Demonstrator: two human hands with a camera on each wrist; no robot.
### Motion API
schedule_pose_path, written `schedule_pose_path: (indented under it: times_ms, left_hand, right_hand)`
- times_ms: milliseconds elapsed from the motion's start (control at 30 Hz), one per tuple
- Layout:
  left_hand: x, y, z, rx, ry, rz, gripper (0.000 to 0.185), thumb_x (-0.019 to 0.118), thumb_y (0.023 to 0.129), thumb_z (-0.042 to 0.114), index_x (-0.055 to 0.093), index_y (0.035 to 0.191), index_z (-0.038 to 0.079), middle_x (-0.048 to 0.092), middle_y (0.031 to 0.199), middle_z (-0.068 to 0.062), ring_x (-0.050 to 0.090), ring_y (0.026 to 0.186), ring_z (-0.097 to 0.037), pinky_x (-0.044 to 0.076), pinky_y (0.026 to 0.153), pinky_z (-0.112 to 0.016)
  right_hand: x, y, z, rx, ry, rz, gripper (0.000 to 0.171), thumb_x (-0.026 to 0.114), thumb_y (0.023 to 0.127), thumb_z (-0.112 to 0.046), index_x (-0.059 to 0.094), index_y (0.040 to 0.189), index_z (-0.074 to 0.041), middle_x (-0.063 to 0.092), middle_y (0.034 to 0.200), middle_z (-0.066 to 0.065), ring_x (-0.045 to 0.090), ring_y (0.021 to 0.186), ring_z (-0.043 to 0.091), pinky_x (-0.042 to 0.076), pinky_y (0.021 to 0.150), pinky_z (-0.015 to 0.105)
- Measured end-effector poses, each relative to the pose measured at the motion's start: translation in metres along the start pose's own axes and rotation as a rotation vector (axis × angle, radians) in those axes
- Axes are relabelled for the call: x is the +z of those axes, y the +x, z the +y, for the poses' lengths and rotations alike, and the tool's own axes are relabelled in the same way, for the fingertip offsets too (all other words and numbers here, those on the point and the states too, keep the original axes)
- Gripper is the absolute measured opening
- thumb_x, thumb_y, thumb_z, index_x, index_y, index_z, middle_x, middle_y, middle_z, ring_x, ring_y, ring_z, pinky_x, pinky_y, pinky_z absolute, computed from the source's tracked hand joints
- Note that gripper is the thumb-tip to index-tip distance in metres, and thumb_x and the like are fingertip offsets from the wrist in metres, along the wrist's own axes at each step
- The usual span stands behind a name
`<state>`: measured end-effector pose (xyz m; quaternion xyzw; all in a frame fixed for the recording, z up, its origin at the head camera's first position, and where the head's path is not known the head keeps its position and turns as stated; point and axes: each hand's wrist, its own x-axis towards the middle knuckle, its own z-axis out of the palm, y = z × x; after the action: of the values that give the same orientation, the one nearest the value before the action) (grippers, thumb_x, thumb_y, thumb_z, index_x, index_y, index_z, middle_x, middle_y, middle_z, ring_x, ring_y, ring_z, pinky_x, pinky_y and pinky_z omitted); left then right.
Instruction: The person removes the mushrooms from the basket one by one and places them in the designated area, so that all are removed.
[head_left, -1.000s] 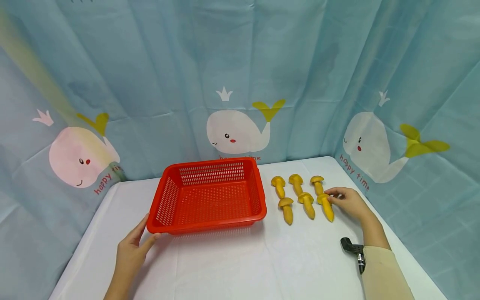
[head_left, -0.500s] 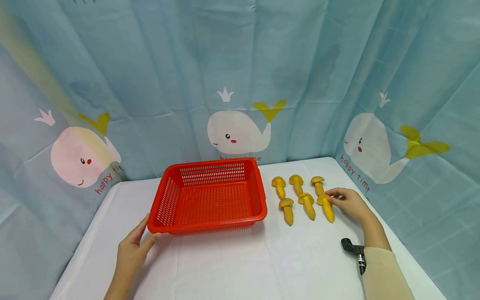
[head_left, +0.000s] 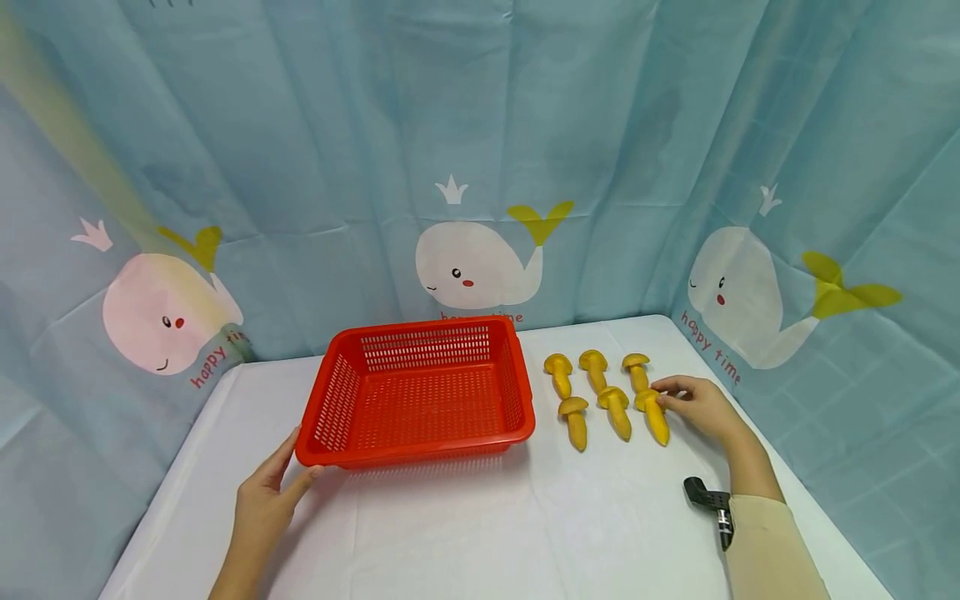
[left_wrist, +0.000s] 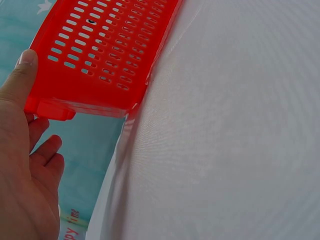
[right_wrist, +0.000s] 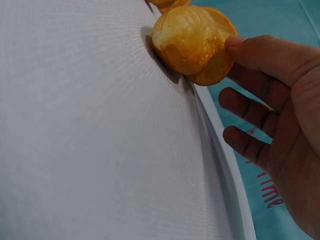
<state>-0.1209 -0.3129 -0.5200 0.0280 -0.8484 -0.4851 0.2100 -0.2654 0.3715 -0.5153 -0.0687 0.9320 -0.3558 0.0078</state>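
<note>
At the near left corner of a red plastic basket [head_left: 420, 408], my left hand [head_left: 262, 504] grips the rim. In the left wrist view the thumb [left_wrist: 24, 70] lies against the corner of the basket [left_wrist: 100, 55], with fingers curled below and behind it. Right of the basket, several yellow-brown mushrooms lie in two rows with their stems toward me. My right hand [head_left: 701, 406] pinches the cap of the nearer right mushroom [head_left: 656, 421]. Up close in the right wrist view, the thumb [right_wrist: 245, 46] presses on that mushroom's [right_wrist: 187, 40] cap edge; the other fingers are bent underneath.
Behind the held mushroom lies another mushroom [head_left: 636, 367]. A black device with a short stem [head_left: 708, 496] rests by the right sleeve [head_left: 768, 542]. A white cloth [head_left: 450, 533] covers the table, and a blue whale-print curtain [head_left: 337, 167] surrounds its back and sides.
</note>
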Motion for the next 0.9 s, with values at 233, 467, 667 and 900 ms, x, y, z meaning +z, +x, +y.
schedule_pose_path:
  times_ms: [233,467,667,900]
  left_hand:
    - [0.000,0.001,0.002,0.015,-0.007,0.007,0.075,0.082,0.086,0.007,0.050,0.152,0.024,0.053,0.153,-0.005,0.043,0.136,0.012,0.038,0.101,-0.003]
    - [0.001,0.000,0.001,-0.003,-0.007,0.008,0.074,0.082,0.086,0.008,0.051,0.151,0.025,0.054,0.153,-0.006,0.044,0.135,0.012,0.038,0.101,-0.003]
    - [0.001,-0.001,0.000,-0.030,0.027,0.005,0.072,0.082,0.087,0.012,0.051,0.152,0.020,0.053,0.153,-0.003,0.043,0.133,0.015,0.038,0.100,-0.002]
    - [0.000,0.000,0.000,-0.015,0.023,0.012,0.072,0.082,0.087,0.010,0.052,0.152,0.020,0.054,0.153,-0.005,0.044,0.133,0.015,0.038,0.100,-0.002]
  right_hand:
    - [-0.002,0.001,-0.001,-0.005,0.019,0.004,0.036,0.071,0.098,-0.037,0.072,0.124,-0.012,0.068,0.111,0.010,0.056,0.092,0.025,0.053,0.069,0.027]
    - [-0.003,0.000,-0.004,-0.006,0.030,0.003,0.035,0.070,0.099,-0.037,0.072,0.124,-0.013,0.068,0.112,0.010,0.056,0.096,0.026,0.052,0.073,0.025]
    - [-0.004,-0.003,-0.007,-0.006,0.030,0.009,0.032,0.068,0.100,-0.035,0.072,0.124,-0.014,0.070,0.117,0.010,0.056,0.100,0.026,0.052,0.078,0.026]
    - [-0.007,-0.003,-0.014,-0.030,0.000,0.025,0.030,0.068,0.101,-0.035,0.073,0.124,-0.016,0.070,0.119,0.010,0.055,0.103,0.026,0.050,0.079,0.028]
